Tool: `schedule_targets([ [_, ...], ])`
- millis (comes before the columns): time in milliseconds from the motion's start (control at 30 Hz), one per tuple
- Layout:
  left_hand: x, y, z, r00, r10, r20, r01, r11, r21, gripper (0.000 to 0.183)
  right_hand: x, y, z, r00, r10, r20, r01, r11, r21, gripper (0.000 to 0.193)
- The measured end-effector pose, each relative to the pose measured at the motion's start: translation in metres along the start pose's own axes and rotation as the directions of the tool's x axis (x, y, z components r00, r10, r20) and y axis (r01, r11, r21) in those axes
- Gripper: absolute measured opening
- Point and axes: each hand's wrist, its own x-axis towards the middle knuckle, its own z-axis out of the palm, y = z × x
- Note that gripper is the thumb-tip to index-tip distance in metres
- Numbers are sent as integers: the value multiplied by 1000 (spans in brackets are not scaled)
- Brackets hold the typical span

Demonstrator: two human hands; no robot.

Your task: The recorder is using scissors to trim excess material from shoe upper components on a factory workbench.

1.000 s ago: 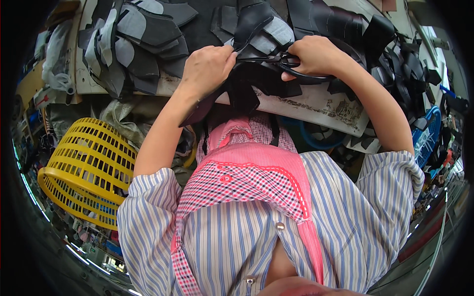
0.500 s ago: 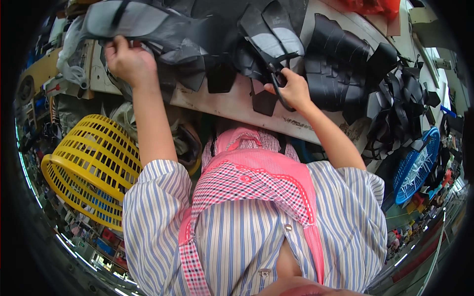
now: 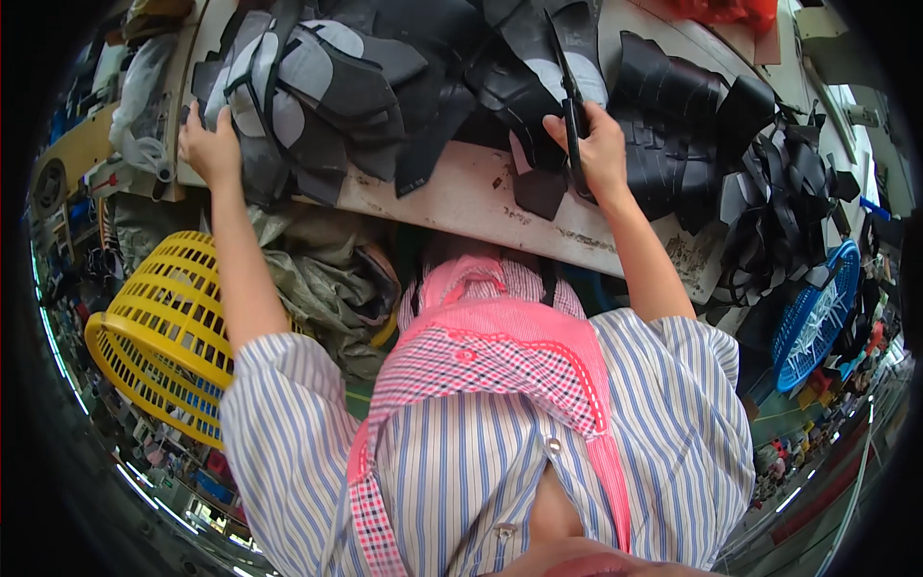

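Note:
My right hand (image 3: 601,154) is wrapped round the black handles of a pair of scissors (image 3: 567,82), whose blades point away from me. Beneath the blades lie black shoe-upper-like pieces (image 3: 534,34) with pale grey patches. At the table's left, my left hand (image 3: 210,149) has its fingers apart and nothing in them. It is beside a loose heap of black and grey cut pieces (image 3: 356,101), several with pale patches and dark strips. Whether the fingertips touch the heap's edge, I cannot tell.
Stacked black pieces (image 3: 663,125) with light stitch lines lie right of the scissors, beside a tangled black bundle (image 3: 784,202). The pale table edge (image 3: 461,183) runs before me. A yellow basket (image 3: 163,298) stands low left, a blue basket (image 3: 817,317) low right.
My left hand has let go of a pale-patched black piece, now on the heap, and moved left and nearer. My right hand has shifted slightly right, the scissors now showing their blades pointing away.

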Motion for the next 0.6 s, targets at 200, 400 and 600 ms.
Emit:
schedule_targets([
  [200,-70,192,-81,810,448,378,100,529,-843,32,55,-6,15,996,-18,-89,-12,946,-323,42],
  [400,-115,225,-36,483,124,867,780,389,-490,66,16,-22,18,823,43,566,-447,663,600,15],
  [600,-118,199,-26,591,316,742,652,356,-670,25,-39,5,24,847,176,502,-427,787,445,18],
])
